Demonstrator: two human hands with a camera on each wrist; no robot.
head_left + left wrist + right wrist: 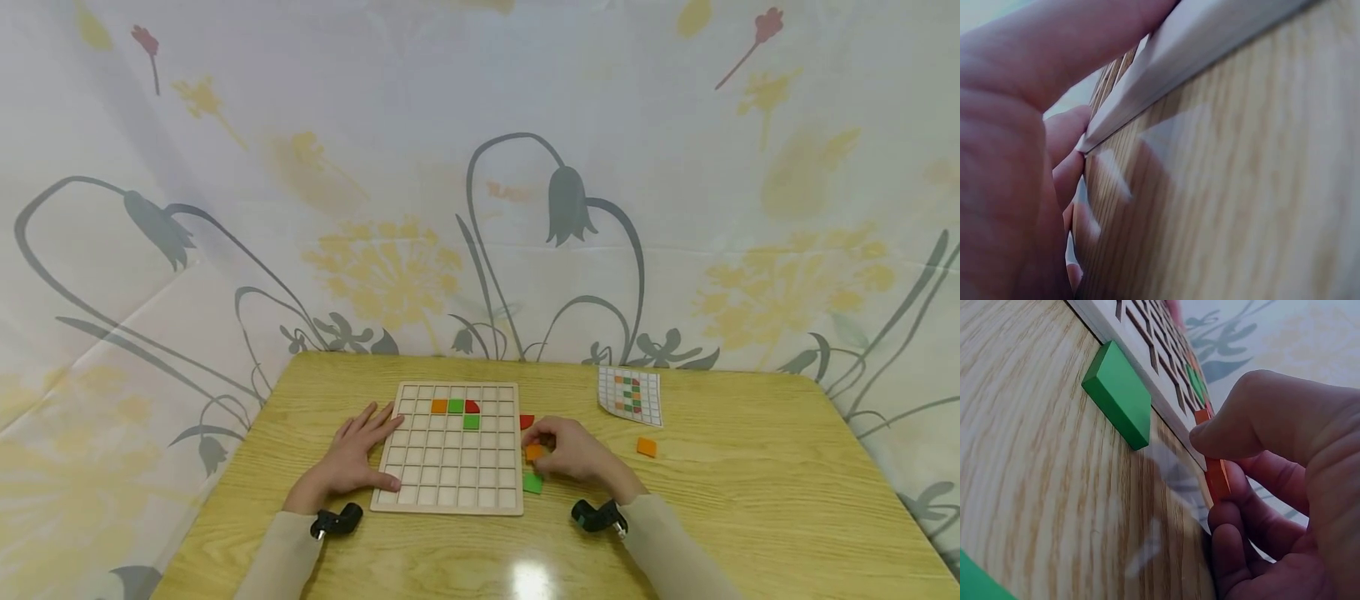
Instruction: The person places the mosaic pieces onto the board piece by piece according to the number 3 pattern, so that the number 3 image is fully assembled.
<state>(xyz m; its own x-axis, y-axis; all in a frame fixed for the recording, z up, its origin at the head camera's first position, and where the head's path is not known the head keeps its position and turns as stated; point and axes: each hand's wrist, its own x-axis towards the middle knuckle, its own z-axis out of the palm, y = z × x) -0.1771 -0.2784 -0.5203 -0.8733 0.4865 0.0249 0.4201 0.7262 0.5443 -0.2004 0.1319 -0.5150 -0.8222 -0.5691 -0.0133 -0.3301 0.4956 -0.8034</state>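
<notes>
A pale wooden grid board (447,502) lies on the table. Two green tiles, an orange tile (439,407) and a red rounded-corner tile (472,407) sit in its upper cells. My left hand (352,454) rests spread along the board's left side, thumb on the lower left edge. Just past the right edge, my right hand (573,450) pinches an orange square tile (1219,480) between thumb and fingers. Beside that hand, a green tile (1119,394) lies against the board's edge, and a red piece (527,422) lies farther up.
A printed pattern card (630,397) with a curled corner lies at the back right. Another orange tile (647,447) is on the wooden table (750,500) below it. A floral cloth (420,167) hangs behind. Something green (979,581) is cut off in the right wrist view's corner.
</notes>
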